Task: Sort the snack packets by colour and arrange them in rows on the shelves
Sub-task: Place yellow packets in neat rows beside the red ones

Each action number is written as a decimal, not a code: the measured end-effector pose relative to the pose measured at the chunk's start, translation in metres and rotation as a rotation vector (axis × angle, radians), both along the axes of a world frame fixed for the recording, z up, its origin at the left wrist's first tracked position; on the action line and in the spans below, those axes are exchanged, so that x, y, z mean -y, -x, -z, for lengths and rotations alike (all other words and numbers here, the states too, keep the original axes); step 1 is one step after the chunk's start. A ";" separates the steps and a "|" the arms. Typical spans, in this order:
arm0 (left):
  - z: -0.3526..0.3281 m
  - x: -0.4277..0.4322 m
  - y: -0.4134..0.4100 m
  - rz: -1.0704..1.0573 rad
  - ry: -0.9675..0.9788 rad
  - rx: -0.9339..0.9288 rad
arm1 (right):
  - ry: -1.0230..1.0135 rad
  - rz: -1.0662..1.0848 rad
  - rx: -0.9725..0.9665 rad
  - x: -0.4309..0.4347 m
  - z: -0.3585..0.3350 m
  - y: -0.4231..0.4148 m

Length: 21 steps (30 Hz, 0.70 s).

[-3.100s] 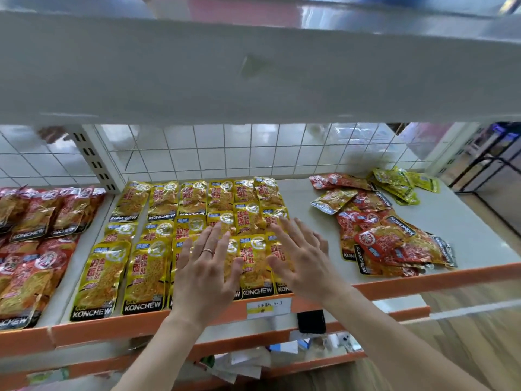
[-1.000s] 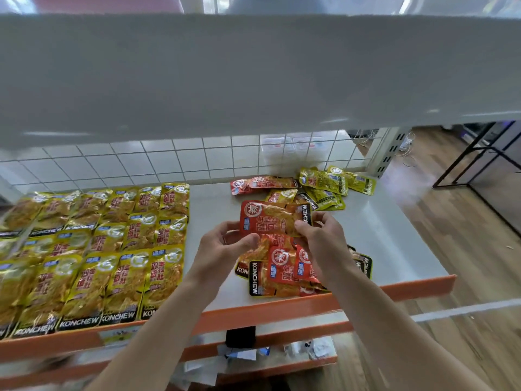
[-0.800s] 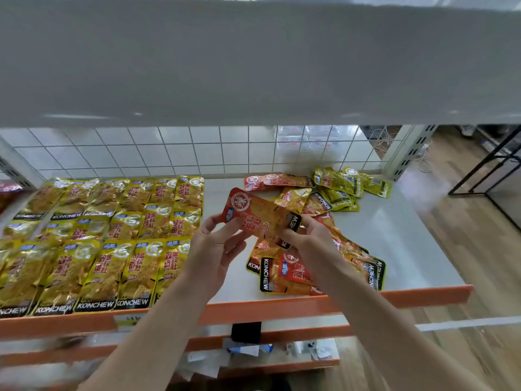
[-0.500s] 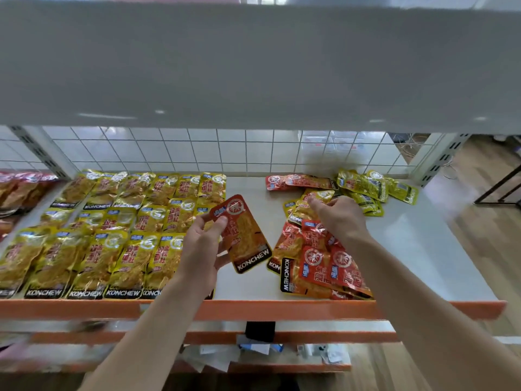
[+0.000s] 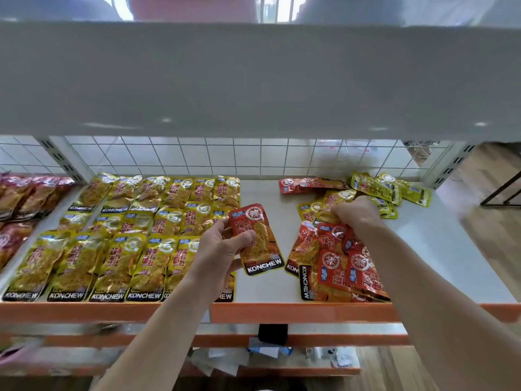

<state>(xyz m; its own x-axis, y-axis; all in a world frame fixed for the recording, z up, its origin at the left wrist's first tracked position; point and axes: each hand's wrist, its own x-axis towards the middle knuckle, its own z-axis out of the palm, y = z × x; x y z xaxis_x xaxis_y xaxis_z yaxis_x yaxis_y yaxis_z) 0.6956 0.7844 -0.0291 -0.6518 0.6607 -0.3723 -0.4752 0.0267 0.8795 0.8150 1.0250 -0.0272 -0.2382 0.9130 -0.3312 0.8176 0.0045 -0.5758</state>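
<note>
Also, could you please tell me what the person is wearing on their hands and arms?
The left hand and right hand are ungloved. The left arm and right arm are bare to the frame's edge, with no sleeve, watch or bracelet showing. No ring can be made out in this view.

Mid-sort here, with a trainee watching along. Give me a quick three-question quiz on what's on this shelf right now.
1. True or false: the left hand holds a yellow packet.
2. On which side of the mixed pile do the sorted yellow rows lie? A) left B) right C) behind it
3. What colour is the packet that the right hand grips at the pile?

Key:
1. False: it holds a red packet.
2. A.
3. Yellow: the yellow packet at the pile's far end.
</note>
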 end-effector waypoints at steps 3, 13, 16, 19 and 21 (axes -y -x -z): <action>-0.001 -0.001 0.004 0.007 -0.009 0.019 | 0.023 0.126 -0.113 0.000 -0.005 -0.007; -0.011 -0.007 0.020 -0.012 -0.045 -0.068 | -0.397 0.169 -0.544 0.024 -0.009 -0.026; -0.010 -0.002 0.026 -0.017 -0.010 -0.134 | -0.350 -0.062 -0.624 0.043 -0.008 -0.027; -0.006 0.007 0.031 -0.030 0.014 -0.189 | -0.101 -0.189 -0.734 0.069 -0.007 -0.025; -0.004 0.015 0.036 -0.052 0.026 -0.227 | 0.037 -0.226 -0.768 0.088 -0.006 -0.020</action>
<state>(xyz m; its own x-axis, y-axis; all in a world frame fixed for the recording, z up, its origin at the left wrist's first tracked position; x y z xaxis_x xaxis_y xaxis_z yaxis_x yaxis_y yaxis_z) 0.6597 0.7693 -0.0254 -0.7536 0.6163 -0.2285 -0.2668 0.0310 0.9633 0.8352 0.9370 -0.0210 -0.5897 0.8071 -0.0290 0.1739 0.0919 -0.9805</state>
